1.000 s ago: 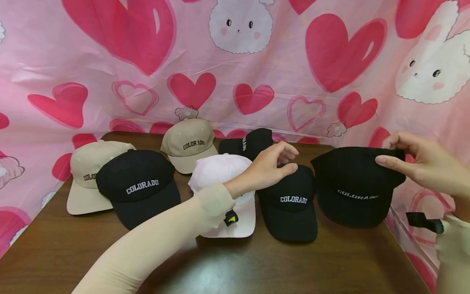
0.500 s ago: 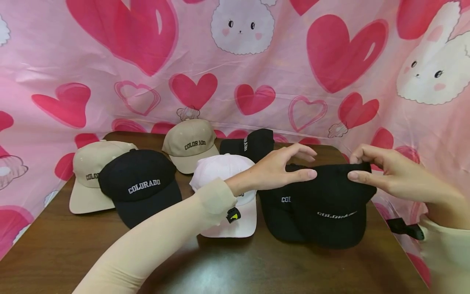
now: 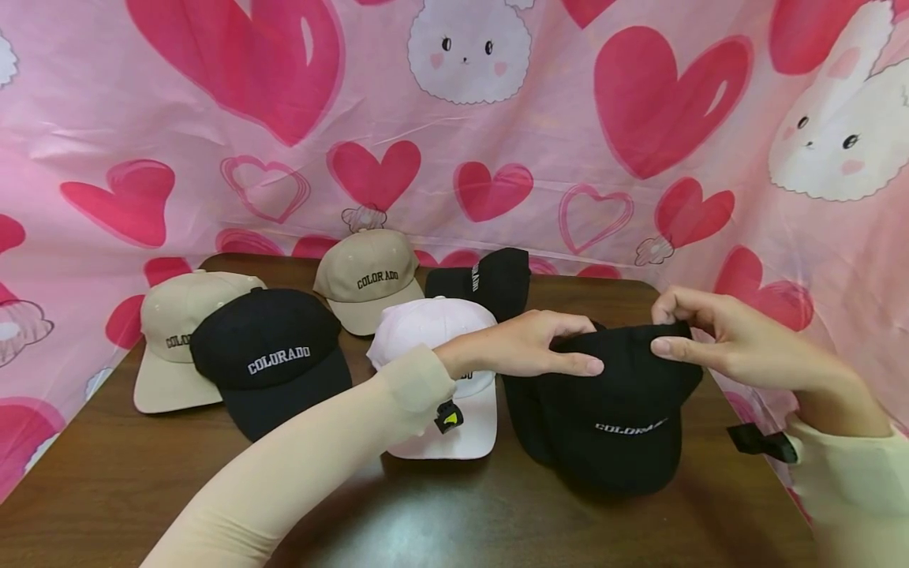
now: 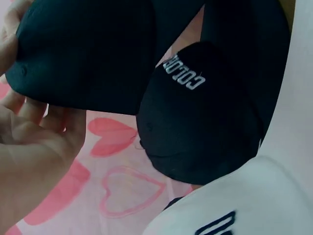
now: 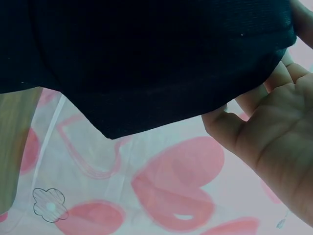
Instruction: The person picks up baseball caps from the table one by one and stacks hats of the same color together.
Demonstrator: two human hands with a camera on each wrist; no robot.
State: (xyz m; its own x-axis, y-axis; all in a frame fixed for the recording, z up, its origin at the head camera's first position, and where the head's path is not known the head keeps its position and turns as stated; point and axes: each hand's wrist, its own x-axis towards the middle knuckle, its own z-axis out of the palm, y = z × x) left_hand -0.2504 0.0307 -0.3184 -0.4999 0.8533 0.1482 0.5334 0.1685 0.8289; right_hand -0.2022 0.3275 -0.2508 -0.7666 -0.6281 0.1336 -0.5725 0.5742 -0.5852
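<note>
A black baseball cap [image 3: 614,386] with white COLORADO lettering is held by both hands at the right of the head view, its brim pointing down toward me. My left hand [image 3: 536,341] pinches the top left of its crown, thumb in front and fingers behind. At the top right of the crown, my right hand [image 3: 738,339] pinches it the same way. Behind the held cap, a second black cap [image 3: 525,418] is mostly covered. The left wrist view has the held cap [image 4: 88,54] between thumb and fingers. Dark fabric [image 5: 161,63] fills the upper right wrist view.
A white cap [image 3: 433,323] stands left of the held one, under my left forearm. Farther left are a black cap [image 3: 266,355] and a beige cap [image 3: 170,379]. Another beige cap [image 3: 365,268] and a sideways black cap [image 3: 507,276] stand at the back of the wooden table [image 3: 497,521].
My right hand has carried the black cap leftward and slightly down, in front of the second black cap. My left hand, earlier apart from it, now grips its left side.
</note>
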